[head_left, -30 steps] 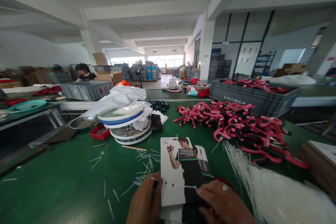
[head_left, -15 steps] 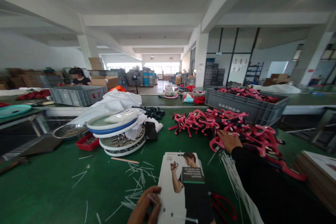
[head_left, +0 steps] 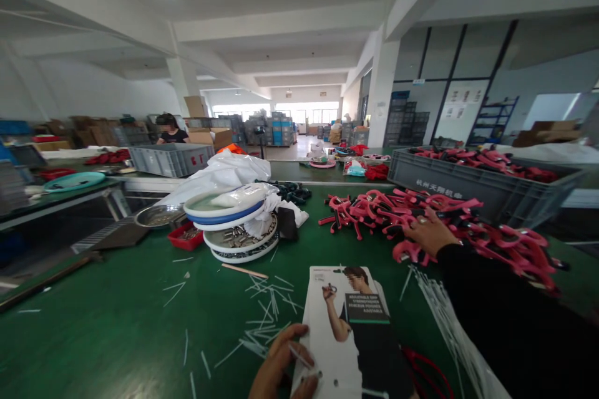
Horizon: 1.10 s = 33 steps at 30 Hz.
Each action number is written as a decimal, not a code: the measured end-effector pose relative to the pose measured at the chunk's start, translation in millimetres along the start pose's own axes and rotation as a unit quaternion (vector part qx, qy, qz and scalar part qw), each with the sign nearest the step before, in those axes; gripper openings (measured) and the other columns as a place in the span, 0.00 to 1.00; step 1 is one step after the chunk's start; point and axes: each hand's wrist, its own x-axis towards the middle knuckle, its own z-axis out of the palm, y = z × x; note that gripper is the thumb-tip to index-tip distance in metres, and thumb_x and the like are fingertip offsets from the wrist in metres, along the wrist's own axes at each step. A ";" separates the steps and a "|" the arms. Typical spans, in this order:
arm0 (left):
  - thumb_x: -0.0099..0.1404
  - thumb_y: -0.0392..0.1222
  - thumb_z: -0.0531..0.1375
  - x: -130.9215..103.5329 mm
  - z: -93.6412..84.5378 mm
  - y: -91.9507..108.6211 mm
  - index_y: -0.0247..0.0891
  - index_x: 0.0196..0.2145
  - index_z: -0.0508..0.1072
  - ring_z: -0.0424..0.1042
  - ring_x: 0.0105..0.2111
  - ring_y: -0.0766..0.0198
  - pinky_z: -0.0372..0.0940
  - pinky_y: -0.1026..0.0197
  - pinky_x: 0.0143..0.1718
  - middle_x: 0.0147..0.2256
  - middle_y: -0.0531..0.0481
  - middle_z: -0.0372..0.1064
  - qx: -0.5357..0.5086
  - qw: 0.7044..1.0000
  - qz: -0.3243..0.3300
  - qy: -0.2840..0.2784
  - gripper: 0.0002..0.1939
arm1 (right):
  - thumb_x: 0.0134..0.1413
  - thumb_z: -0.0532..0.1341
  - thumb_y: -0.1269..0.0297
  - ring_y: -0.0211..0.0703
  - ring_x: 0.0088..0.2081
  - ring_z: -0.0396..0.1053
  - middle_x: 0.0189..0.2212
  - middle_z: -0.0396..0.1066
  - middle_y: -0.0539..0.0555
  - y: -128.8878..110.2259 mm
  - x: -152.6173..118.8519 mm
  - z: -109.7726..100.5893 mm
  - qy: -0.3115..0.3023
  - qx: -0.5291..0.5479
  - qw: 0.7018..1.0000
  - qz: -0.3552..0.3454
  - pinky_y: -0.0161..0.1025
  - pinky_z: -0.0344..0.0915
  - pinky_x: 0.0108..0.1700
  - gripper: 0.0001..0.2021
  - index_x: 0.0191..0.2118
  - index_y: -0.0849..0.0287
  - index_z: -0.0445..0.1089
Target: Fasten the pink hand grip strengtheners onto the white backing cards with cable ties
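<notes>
My left hand (head_left: 281, 366) is closed on the left edge of a printed card (head_left: 339, 330) at the bottom centre, with a clear plastic tie showing by its fingers. The card shows a person using a grip strengthener. At the right, my right hand (head_left: 431, 232) reaches onto a heap of pink and black hand grips (head_left: 374, 212), its fingers on the grips at the near side. Whether it grasps one is hard to tell. A bundle of white ties (head_left: 449, 318) lies below my right forearm. Red-handled scissors (head_left: 428, 371) are partly hidden beside the card.
Cut ties (head_left: 269, 305) are scattered on the green table (head_left: 126, 330). Stacked round trays (head_left: 241, 240), a red tray (head_left: 185, 235) and a metal bowl (head_left: 159, 216) stand left of centre. A grey crate (head_left: 472, 187) holds more grips. A person (head_left: 172, 131) is at the far left.
The view has turned left, so the table things appear further right. My right hand remains on the heap of grips, and my left hand still holds the card.
</notes>
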 end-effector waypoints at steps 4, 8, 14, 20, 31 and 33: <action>0.55 0.47 0.59 2.1 -7.5 10.8 0.40 0.30 0.72 0.67 0.46 0.52 0.66 0.62 0.34 0.52 0.41 0.63 0.016 0.999 -0.003 -0.041 0.09 | 0.56 0.49 0.68 0.57 0.44 0.64 0.40 0.69 0.68 3.0 -15.4 -35.7 0.023 0.026 0.996 0.078 0.54 0.55 0.45 0.13 0.42 0.65 0.68; 0.54 0.43 0.59 3.7 -8.5 17.4 0.40 0.30 0.73 0.65 0.49 0.50 0.65 0.56 0.42 0.51 0.41 0.64 0.038 0.998 -0.002 -0.044 0.06 | 0.60 0.44 0.61 0.50 0.39 0.69 0.38 0.72 0.63 -46.3 -29.0 -69.3 0.002 0.113 0.991 0.077 0.43 0.61 0.40 0.18 0.44 0.64 0.66; 0.54 0.45 0.59 0.8 -2.8 21.2 0.40 0.28 0.73 0.66 0.48 0.50 0.62 0.52 0.46 0.50 0.40 0.65 0.017 1.000 0.007 -0.001 0.07 | 0.60 0.46 0.61 0.38 0.24 0.69 0.22 0.71 0.47 -145.8 -31.1 -103.8 -0.082 0.230 0.969 -0.030 0.32 0.59 0.27 0.15 0.48 0.57 0.63; 0.53 0.45 0.59 0.5 -4.1 22.6 0.39 0.29 0.73 0.64 0.49 0.49 0.64 0.54 0.41 0.51 0.39 0.63 0.000 1.000 -0.014 -0.013 0.08 | 0.54 0.49 0.70 0.44 0.34 0.71 0.31 0.74 0.55 -172.1 -43.9 -110.6 -0.101 0.209 0.970 -0.068 0.35 0.57 0.33 0.12 0.40 0.59 0.68; 0.54 0.45 0.59 -1.0 -4.9 31.0 0.39 0.31 0.71 0.65 0.48 0.51 0.64 0.56 0.41 0.51 0.40 0.63 -0.040 0.998 -0.037 -0.013 0.08 | 0.49 0.50 0.71 0.45 0.33 0.72 0.32 0.74 0.56 -195.7 -103.6 -111.2 -0.131 0.247 0.957 -0.076 0.36 0.62 0.34 0.21 0.51 0.62 0.63; 0.54 0.44 0.59 -1.4 -7.4 33.4 0.39 0.33 0.71 0.65 0.47 0.52 0.64 0.57 0.40 0.52 0.41 0.62 -0.059 0.997 -0.047 -0.023 0.09 | 0.49 0.51 0.70 0.43 0.28 0.70 0.26 0.73 0.52 -196.6 -107.8 -108.8 -0.141 0.268 0.951 -0.066 0.35 0.61 0.29 0.22 0.52 0.63 0.61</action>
